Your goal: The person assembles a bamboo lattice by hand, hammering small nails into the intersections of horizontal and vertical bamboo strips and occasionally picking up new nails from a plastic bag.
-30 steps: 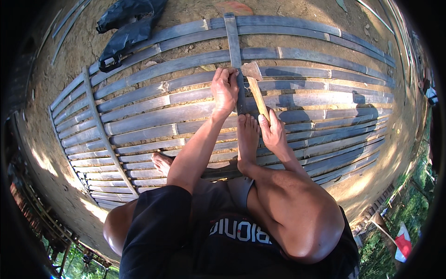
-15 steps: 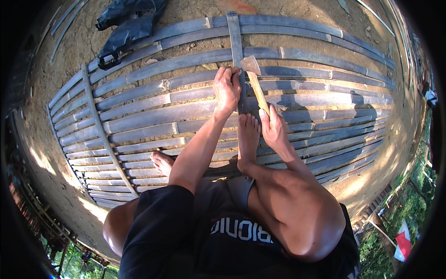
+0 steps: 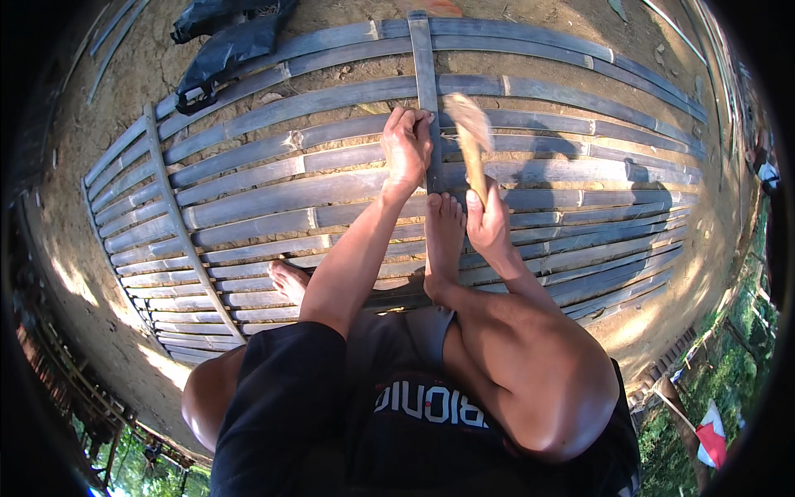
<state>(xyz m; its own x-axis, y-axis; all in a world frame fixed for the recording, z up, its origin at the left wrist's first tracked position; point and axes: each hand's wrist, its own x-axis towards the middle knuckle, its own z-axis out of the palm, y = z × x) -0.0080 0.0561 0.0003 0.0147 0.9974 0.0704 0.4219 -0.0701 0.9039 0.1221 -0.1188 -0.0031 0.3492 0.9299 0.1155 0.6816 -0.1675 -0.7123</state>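
Observation:
In my right hand (image 3: 490, 219) I grip a hatchet (image 3: 473, 157) by its pale wooden handle. Its head is raised just right of a bamboo crosspiece (image 3: 423, 62) and smeared by motion. My left hand (image 3: 405, 153) is closed in a pinch at the left edge of that crosspiece; what its fingertips hold is too small to make out. Under both hands lies a bamboo slat panel (image 3: 339, 180) of long grey strips. My bare right foot (image 3: 445, 228) presses on the panel close below the left hand.
A second crosspiece (image 3: 170, 207) runs over the slats on the left. Black plastic sheeting (image 3: 228, 62) lies at the panel's far left edge. My left foot (image 3: 288, 280) rests on the slats. Bare soil (image 3: 116, 116) surrounds the panel, and a red and white cloth (image 3: 711, 435) hangs at lower right.
The hatchet head has swung away from the crosspiece, to the right, and now blurs. My left hand keeps its pinch by the crosspiece. The whole view has shifted slightly.

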